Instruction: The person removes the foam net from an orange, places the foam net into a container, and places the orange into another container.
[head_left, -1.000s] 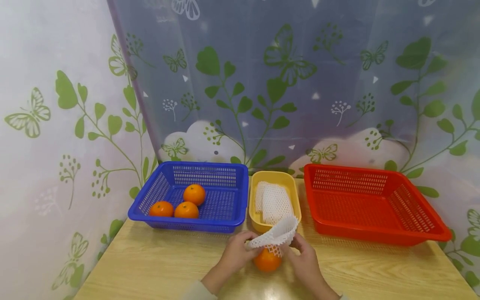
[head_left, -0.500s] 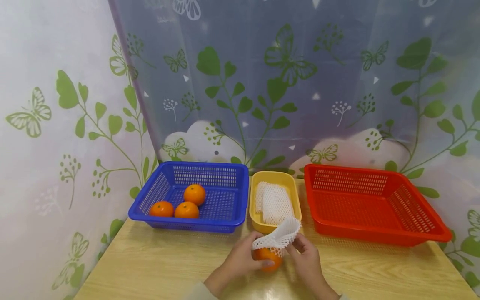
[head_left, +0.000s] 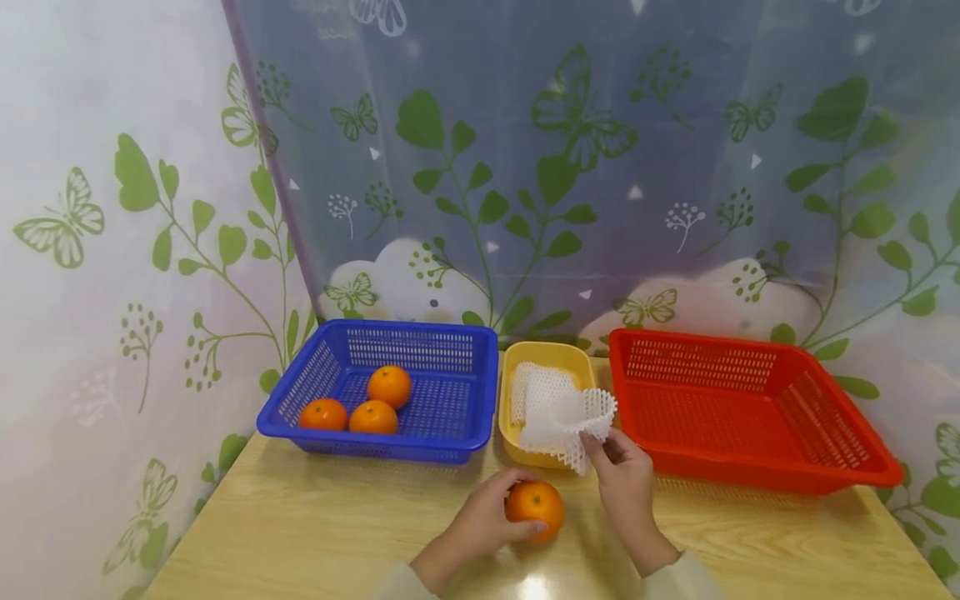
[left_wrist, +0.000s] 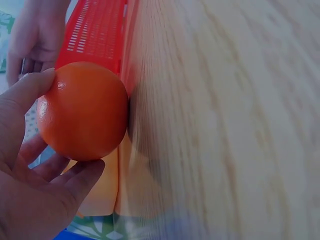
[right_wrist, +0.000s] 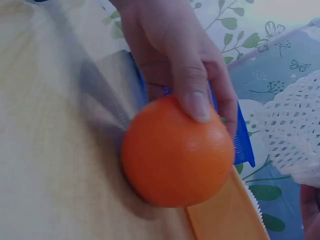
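An orange (head_left: 537,508) sits on the wooden table near its front, bare all round. My left hand (head_left: 483,517) grips it from the left, thumb on the near side and fingers on the far side, as the left wrist view also shows on the orange (left_wrist: 85,112). Up and to the right, my right hand (head_left: 626,492) pinches a white foam net sleeve (head_left: 573,421) by its lower edge. The net hangs over the front of the yellow tub (head_left: 517,450) and overlaps other white nets (head_left: 536,383) inside it. In the right wrist view the held net (right_wrist: 295,130) shows at the right edge.
At the left stands a blue basket (head_left: 442,454) with three oranges (head_left: 372,417) in its left half. A red basket (head_left: 750,467) is at the right. Behind them hangs a patterned curtain (head_left: 480,167); the wooden table (head_left: 300,525) runs in front.
The net has come off the top of the orange and moved up and right with my right hand, over the tub. My left hand has gone from the net to gripping the orange.
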